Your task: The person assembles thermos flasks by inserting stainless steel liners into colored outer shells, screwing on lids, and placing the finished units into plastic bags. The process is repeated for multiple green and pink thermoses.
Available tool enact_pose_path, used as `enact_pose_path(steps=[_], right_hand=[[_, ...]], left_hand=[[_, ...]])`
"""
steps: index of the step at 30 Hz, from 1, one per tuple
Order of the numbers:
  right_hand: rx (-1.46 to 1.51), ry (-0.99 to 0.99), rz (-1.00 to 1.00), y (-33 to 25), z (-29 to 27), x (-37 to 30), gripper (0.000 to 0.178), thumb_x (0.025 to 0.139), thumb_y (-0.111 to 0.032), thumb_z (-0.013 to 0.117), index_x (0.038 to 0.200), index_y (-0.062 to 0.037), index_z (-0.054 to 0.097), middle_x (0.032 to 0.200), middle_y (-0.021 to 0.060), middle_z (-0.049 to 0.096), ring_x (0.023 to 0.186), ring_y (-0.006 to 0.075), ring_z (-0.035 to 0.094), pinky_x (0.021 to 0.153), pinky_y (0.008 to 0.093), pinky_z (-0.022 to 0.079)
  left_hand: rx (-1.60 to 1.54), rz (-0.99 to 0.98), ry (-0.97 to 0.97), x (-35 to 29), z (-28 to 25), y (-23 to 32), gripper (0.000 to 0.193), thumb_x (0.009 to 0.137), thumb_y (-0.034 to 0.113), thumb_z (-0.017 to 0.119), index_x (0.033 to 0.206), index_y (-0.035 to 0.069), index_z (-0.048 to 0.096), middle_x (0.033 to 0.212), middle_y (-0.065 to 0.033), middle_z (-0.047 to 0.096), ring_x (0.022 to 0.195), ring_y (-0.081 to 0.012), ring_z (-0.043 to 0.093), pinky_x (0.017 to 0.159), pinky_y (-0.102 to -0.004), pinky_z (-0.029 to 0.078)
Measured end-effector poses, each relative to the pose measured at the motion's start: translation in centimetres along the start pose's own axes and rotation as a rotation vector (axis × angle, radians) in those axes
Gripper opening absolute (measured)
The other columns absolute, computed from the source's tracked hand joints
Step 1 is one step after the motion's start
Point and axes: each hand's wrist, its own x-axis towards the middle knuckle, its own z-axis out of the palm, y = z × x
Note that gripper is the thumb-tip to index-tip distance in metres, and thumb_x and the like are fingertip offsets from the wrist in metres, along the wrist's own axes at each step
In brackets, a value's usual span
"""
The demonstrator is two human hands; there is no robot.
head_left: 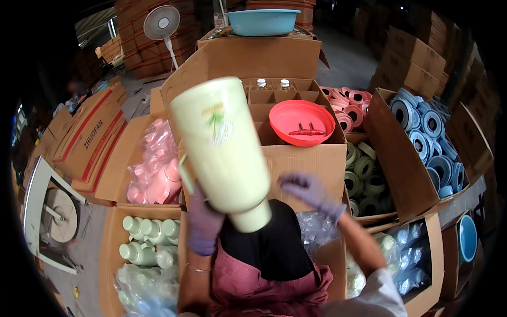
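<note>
I have the pale green flask [224, 153] in mid-air, tilted, its broad end up and its narrow neck down over the lap. My gloved left hand [205, 219] is clamped on its lower left side, by the handle; the flask hides most of those fingers. My gloved right hand [309, 191] is well apart from the left, just to the right of the flask, its fingers bent and blurred; I cannot tell whether they pinch anything.

Beyond the right hand is a divided carton [317, 165] bearing a red bowl [301, 110] with dark red pieces [308, 130] in it. To the right of that hand I see green rings [364, 166], with pink rings [353, 113] behind them and blue rings [432, 124] farther right. Left of the left hand, pink parts [158, 182] lie in clear plastic; nearer me, more green flasks [150, 228] sit in a carton. Farthest from both hands are a blue basin [264, 24] and a white fan [161, 22].
</note>
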Motion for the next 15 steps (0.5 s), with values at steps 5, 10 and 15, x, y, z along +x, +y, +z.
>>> enact_pose_path(steps=[5,10,15], right_hand=[[-1.206,0.436,-0.359,3.0,-13.3,15.6,0.021,0.083,-0.025,0.068,0.098,-0.0102,0.067,0.097,0.0162,0.066,0.096,0.0343,0.065,0.085,0.0446,0.053],[-1.42,0.061,-0.076,5.3,-15.4,21.5,0.026,0.074,-0.027,0.069,0.093,-0.0086,0.076,0.094,0.0192,0.072,0.09,0.0349,0.07,0.08,0.0446,0.056],[0.018,0.097,-0.185,-4.9,-6.1,13.1,0.029,0.088,-0.031,0.065,0.095,-0.0029,0.059,0.088,0.0025,0.061,0.079,0.0124,0.059,0.071,0.0295,0.051]], left_hand=[[0.303,-0.274,-0.148,-3.4,-8.9,-3.0,0.036,0.098,0.015,0.051,0.13,0.001,0.054,0.108,-0.0165,0.07,0.093,-0.0296,0.07,0.086,-0.0398,0.054],[0.422,-0.032,-0.357,-7.3,-11.1,-7.6,0.032,0.088,0.01,0.054,0.117,-0.001,0.06,0.102,-0.02,0.066,0.083,-0.0342,0.062,0.074,-0.0423,0.049],[0.479,-0.034,-0.454,-6.9,-12.1,-8.8,0.039,0.084,0.009,0.061,0.122,0.002,0.058,0.113,-0.0184,0.065,0.093,-0.0396,0.061,0.08,-0.0459,0.048]])
